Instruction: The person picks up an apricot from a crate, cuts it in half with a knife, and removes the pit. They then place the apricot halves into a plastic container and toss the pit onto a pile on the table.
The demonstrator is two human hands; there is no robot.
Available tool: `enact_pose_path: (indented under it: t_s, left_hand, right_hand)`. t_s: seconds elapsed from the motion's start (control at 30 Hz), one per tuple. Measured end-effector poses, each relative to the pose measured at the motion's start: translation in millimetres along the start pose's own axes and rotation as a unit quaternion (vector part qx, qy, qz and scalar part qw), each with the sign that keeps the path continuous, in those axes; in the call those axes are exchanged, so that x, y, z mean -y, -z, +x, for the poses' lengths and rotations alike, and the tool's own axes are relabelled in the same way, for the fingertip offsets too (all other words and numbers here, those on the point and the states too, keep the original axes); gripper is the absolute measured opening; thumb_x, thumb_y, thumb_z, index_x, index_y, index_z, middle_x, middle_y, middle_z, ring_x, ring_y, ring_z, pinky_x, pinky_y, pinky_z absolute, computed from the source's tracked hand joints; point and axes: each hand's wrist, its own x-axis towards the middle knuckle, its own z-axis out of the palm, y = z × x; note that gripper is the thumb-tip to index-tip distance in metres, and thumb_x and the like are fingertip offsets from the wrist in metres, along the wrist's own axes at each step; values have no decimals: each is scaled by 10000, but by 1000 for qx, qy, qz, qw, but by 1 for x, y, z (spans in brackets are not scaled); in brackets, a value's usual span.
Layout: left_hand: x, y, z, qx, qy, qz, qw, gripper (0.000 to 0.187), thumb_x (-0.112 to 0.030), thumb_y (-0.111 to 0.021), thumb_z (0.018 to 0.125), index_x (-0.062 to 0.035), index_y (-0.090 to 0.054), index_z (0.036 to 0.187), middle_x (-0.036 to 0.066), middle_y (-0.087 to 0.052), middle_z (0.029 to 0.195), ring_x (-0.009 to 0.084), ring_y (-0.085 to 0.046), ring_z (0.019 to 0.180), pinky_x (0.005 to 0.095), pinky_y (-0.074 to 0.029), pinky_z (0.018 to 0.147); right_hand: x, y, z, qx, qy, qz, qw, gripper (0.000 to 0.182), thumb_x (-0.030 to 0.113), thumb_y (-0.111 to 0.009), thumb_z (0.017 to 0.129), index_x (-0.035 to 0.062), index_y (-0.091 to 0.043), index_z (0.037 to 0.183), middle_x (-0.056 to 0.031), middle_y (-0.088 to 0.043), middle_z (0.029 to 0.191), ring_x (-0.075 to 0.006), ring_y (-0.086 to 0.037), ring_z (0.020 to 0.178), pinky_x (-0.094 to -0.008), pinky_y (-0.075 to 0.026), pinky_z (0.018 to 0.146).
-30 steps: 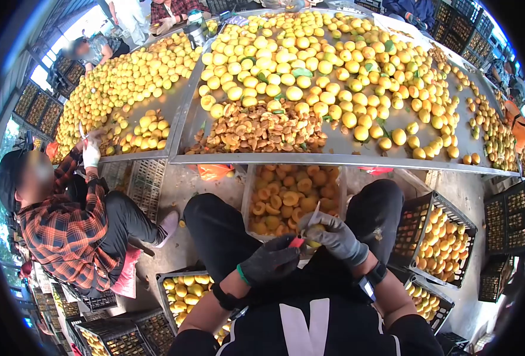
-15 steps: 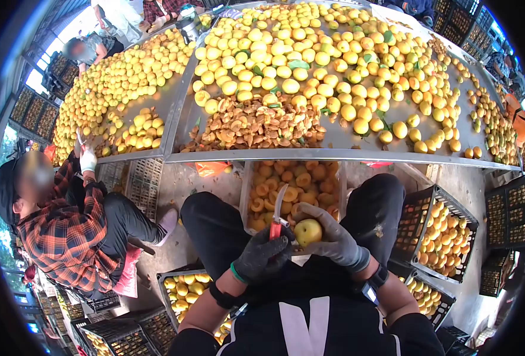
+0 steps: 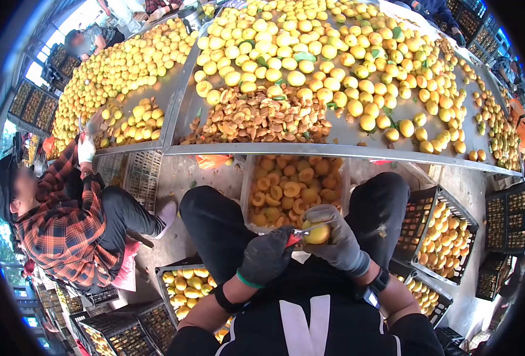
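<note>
Where fruit (image 3: 296,79) crowds a table (image 3: 357,151), crates (image 3: 415,222) nearby

Left hand (image 3: 267,256) is curled closed; right hand (image 3: 338,242) cups just beside it. Both forearms angle inward.

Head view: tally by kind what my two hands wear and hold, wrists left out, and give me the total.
Gloves: 2, a dark glove on the left hand and a grey glove on the right hand
Red-handled knife: 1, left hand
Yellow fruit: 1, right hand
Total: 4
</note>
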Motion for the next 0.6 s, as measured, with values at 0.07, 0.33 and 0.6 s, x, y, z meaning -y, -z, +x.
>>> enact_pose_path:
  t_s: [0.07, 0.33, 0.6]
  left_hand:
    - [-1, -2, 1, -12, -2, 22, 1000, 290, -168, -655, 793, -30, -602, 1043, 157, -646, 820, 301, -633, 675, 395, -499, 583]
    - [-3, -10, 3, 4, 31, -3, 1000, 236, -135, -617, 821, -51, -559, 1035, 169, -618, 745, 352, -618, 679, 432, -485, 581]
    - [14, -22, 16, 113, 107, -95, 983, 359, -192, -634, 831, -21, -476, 1104, 223, -613, 835, 406, -610, 774, 449, -489, 624]
  right_hand:
    - [2, -3, 0, -17, 7, -22, 1000, 516, -12, -775, 653, 73, -510, 1088, -96, -510, 1099, -254, -520, 1037, -324, -416, 898]
    - [10, -13, 2, -79, 51, -144, 985, 479, -27, -760, 623, 57, -509, 1022, -127, -538, 1060, -297, -526, 1031, -359, -434, 874]
    - [3, -6, 17, -52, -91, -8, 994, 504, 14, -739, 693, 19, -491, 1132, -94, -531, 1065, -189, -531, 1030, -295, -460, 866]
